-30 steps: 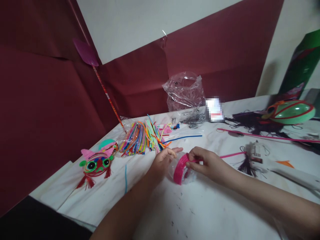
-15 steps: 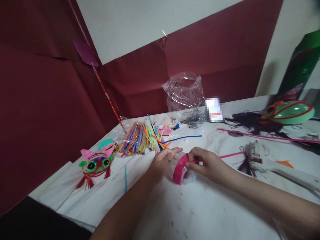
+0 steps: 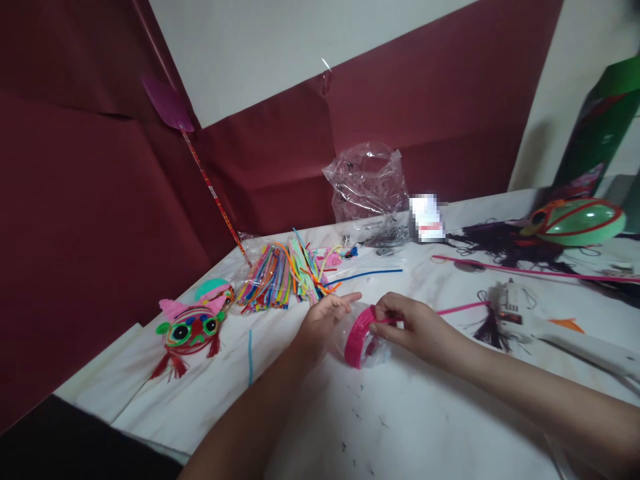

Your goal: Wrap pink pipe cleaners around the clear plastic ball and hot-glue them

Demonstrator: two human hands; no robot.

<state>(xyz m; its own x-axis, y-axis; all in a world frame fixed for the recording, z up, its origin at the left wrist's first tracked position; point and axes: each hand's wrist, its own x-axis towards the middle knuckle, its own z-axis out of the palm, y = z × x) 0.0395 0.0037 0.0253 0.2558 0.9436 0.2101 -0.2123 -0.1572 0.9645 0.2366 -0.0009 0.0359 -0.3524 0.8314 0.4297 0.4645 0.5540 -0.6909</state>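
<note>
A clear, rounded plastic piece [image 3: 341,339] has a band of bright pink pipe cleaner [image 3: 358,341] wound around it. My left hand [image 3: 323,321] holds its left side, the fingers partly stretched along the far side. At the band's upper edge my right hand [image 3: 406,321] pinches the pink pipe cleaner, whose loose end [image 3: 463,309] sticks out to the right past my fingers. Just right of that end lies a white hot glue gun [image 3: 520,310], beside a dark tassel [image 3: 490,330].
Colourful pipe cleaners [image 3: 273,277] lie bunched in plastic behind my left hand. A decorated animal face [image 3: 193,329] rests at left, and a green balloon-like ornament [image 3: 583,222] at far right. A crumpled clear bag [image 3: 370,183] stands at the back beside a blurred bright screen [image 3: 427,219].
Both hands and the plastic piece are almost where they were. The whole view has shifted slightly.
</note>
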